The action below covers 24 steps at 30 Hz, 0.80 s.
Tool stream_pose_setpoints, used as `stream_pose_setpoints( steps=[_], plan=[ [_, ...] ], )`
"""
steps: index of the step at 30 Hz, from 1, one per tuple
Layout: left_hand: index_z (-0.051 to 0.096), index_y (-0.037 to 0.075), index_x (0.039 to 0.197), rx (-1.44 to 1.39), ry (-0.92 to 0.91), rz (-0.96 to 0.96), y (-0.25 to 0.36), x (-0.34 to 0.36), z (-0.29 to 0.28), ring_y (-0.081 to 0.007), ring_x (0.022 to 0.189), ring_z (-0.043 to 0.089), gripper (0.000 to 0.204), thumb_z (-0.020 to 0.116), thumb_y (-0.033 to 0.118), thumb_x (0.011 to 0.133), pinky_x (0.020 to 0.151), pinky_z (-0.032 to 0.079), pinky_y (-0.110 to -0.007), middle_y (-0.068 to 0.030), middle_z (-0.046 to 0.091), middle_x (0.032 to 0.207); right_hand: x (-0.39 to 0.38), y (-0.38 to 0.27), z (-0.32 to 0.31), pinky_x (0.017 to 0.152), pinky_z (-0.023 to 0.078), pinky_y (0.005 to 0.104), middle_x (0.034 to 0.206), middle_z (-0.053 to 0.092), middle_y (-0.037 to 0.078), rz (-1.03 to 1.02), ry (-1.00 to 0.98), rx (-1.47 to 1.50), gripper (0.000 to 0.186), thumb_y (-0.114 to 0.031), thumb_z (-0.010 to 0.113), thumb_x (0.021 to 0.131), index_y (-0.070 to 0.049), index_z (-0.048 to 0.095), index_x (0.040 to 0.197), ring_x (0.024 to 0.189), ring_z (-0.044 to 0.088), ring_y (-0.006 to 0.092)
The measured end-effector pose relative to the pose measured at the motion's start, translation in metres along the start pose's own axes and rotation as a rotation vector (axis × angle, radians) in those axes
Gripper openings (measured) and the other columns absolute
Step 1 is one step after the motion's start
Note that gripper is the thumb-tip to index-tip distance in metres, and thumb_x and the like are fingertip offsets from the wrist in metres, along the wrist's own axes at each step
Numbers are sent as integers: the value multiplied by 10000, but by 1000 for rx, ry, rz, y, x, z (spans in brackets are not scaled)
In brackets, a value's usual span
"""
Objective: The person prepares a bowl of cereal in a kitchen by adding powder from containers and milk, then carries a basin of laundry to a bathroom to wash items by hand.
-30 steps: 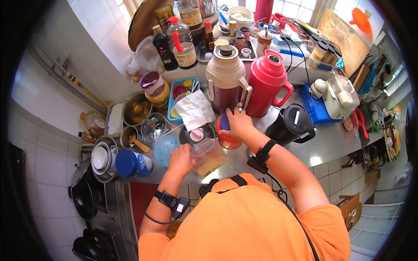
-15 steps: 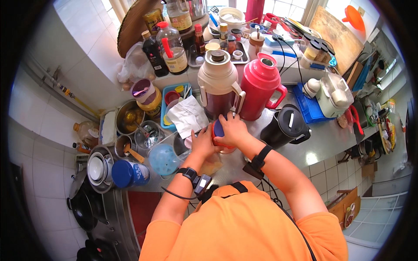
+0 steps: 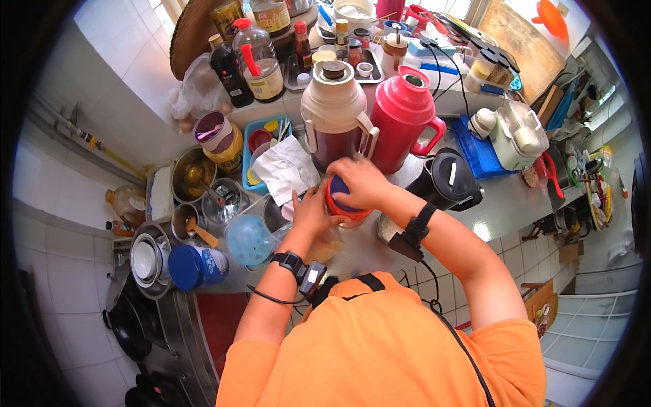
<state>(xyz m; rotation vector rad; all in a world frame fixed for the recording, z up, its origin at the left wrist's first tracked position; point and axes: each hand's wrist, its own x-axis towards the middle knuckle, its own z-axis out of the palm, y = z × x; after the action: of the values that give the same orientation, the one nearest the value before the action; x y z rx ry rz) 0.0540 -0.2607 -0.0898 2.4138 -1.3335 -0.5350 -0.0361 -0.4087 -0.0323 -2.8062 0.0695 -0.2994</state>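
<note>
My right hand lies on top of a red jar with a blue lid and grips the lid from above. My left hand wraps the jar's left side. The jar stands on the grey counter just in front of a cream thermos and a red thermos. Both wrists carry black bands with small devices. Much of the jar is hidden by my fingers.
A black kettle stands to the right, a white appliance on a blue tray behind it. Left of the jar are a clear blue-tinted cup, a blue tin, metal pots, stacked bowls, bottles and a folded white cloth.
My left hand rose from the clear container near the counter's front edge and joined my right hand on the red jar. The view shifted slightly downward.
</note>
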Motion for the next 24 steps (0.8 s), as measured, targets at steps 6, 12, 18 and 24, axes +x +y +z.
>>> stream_pose_setpoints(
  steps=[6,12,18,24],
  plan=[
    [300,139,1378,7,38,12,-7,-1,5,-265,1263,389,1122,779,585,468,1065,72,-567,-131,505,1278,-4,-16,13,940,354,480,1066,538,147,4,-102,-293,668,-468,743,574,-58,546,1063,1047,502,336],
    [328,158,1357,-37,3,-13,-1,-2,-2,-264,1268,383,1059,779,569,491,1060,71,-579,-103,502,1291,1,-16,19,990,269,561,1116,527,144,15,150,-110,499,-292,679,624,-60,563,1050,1100,471,305],
    [299,175,1384,64,-93,28,-2,2,-3,-265,1291,353,1071,771,568,507,1057,58,-587,-80,498,1302,16,-8,20,878,388,444,893,604,103,106,-194,149,389,-357,655,665,-126,628,977,805,576,286],
    [277,152,1397,14,-32,-13,-2,-1,2,-256,1297,346,1108,762,586,500,1063,27,-578,-95,486,1313,8,-33,25,936,353,487,1054,535,144,494,-139,-269,546,-424,714,630,-70,596,1028,1072,478,332]
  ],
)
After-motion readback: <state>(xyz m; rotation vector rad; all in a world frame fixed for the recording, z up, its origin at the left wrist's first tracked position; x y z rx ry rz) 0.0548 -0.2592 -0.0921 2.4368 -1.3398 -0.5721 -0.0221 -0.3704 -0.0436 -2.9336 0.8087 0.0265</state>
